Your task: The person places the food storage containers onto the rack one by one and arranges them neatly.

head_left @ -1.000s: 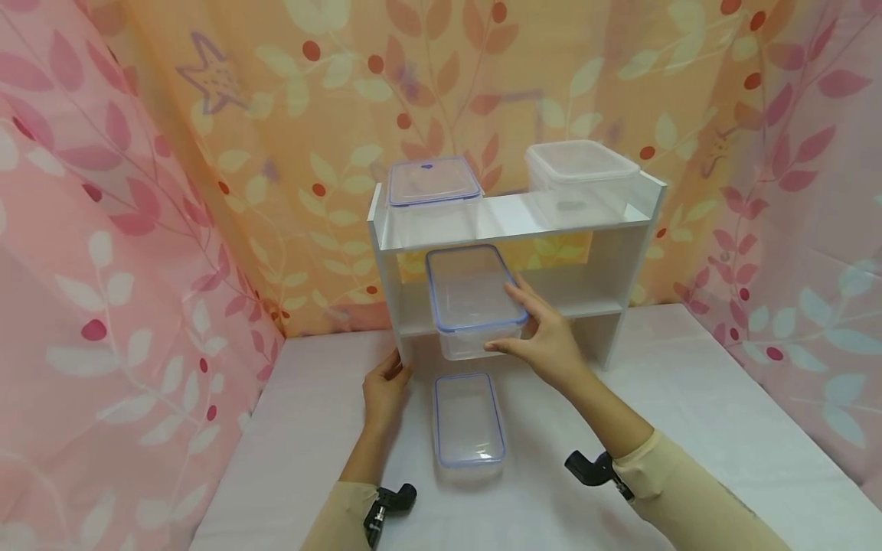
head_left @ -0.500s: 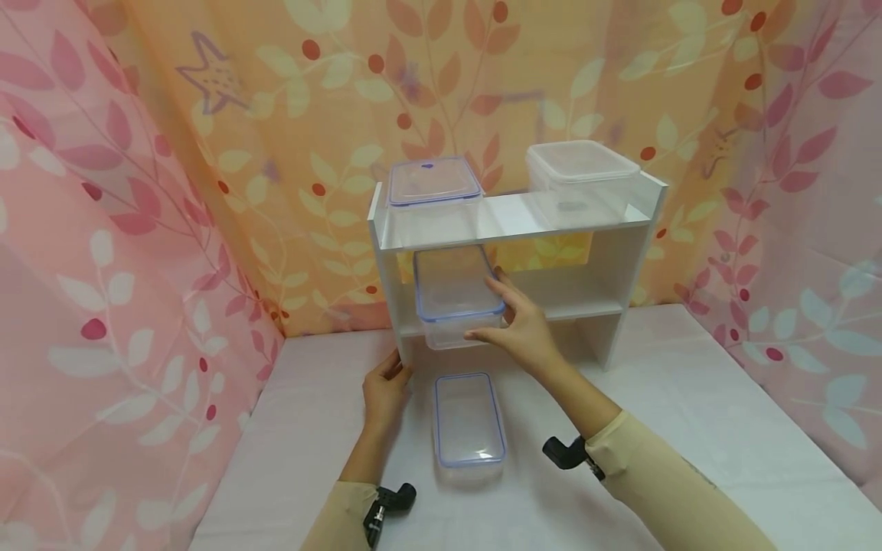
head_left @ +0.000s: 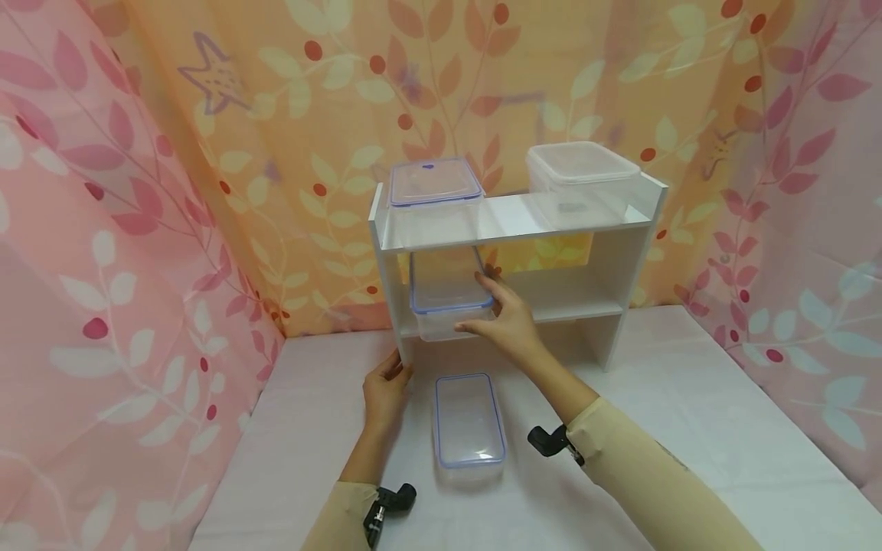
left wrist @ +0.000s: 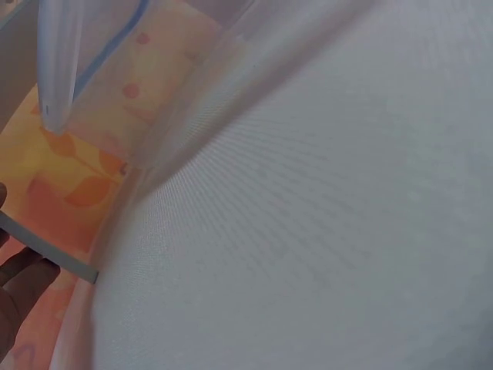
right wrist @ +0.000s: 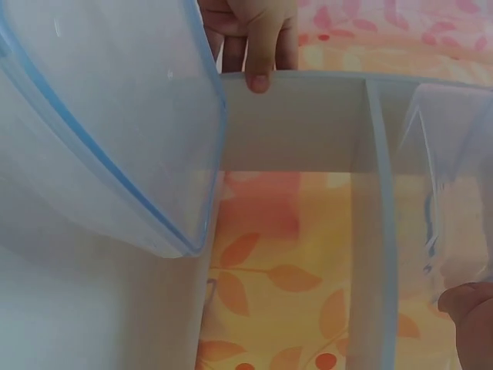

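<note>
My right hand grips a clear lidded food container by its right side, thumb low at the front. The container's blue-edged lid faces up, and its back part is within the left half of the shelf unit's middle level. My left hand holds the lower left side panel of the white shelf unit; in the right wrist view the left thumb lies over the panel's edge. On the table in front stands a second blue-edged container. The right thumb shows against the held container.
On the top shelf stand a blue-edged lidded container at the left and a taller clear box with a whitish lid at the right. A white cloth covers the table. Patterned curtains hang behind and at both sides.
My right hand has moved left and inward with the container, taking it from in front of the unit into the middle level's left part. The left hand stays on the panel.
</note>
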A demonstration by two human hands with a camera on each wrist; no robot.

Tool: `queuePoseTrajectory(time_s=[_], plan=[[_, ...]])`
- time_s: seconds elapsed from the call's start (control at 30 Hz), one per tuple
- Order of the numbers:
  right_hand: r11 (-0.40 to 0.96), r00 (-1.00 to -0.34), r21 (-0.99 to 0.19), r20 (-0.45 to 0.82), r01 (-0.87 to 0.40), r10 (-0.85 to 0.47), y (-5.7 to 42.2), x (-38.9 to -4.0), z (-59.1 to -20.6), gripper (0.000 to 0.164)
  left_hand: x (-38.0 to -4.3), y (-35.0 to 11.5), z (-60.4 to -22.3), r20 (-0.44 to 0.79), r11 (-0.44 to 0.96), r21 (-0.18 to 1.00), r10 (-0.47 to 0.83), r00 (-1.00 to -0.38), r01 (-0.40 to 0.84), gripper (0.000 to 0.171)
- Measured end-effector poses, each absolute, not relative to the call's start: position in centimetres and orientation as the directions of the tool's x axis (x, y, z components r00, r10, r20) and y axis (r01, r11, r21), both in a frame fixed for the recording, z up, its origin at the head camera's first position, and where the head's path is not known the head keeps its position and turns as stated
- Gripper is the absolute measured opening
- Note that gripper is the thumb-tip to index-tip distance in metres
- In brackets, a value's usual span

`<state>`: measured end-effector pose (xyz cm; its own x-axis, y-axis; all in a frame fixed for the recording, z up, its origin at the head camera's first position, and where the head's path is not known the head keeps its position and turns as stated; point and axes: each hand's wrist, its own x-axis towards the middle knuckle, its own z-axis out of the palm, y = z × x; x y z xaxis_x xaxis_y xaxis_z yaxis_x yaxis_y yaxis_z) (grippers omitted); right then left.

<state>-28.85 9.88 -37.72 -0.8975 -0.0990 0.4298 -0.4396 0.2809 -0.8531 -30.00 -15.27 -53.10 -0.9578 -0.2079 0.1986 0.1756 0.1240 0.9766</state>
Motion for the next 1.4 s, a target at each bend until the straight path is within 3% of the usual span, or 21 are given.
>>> queuePoseTrajectory(time_s=[1.03,1.4], plan=[[0.223,-0.883,-0.855,0.447,-0.469,-0.142,8.7,-31.5,-39.5,0.095,-30.0,-15.2,-52.9,0.239,0.141,0.967,-0.197,-0.951,0.214,0.045],[0.304,-0.867,-0.812,0.471,-0.498,-0.162,8.8,-31.7,-39.3,0.103,-27.7,-15.0,-49.7,0.241,0.148,0.965,-0.159,-0.957,0.218,0.045]])
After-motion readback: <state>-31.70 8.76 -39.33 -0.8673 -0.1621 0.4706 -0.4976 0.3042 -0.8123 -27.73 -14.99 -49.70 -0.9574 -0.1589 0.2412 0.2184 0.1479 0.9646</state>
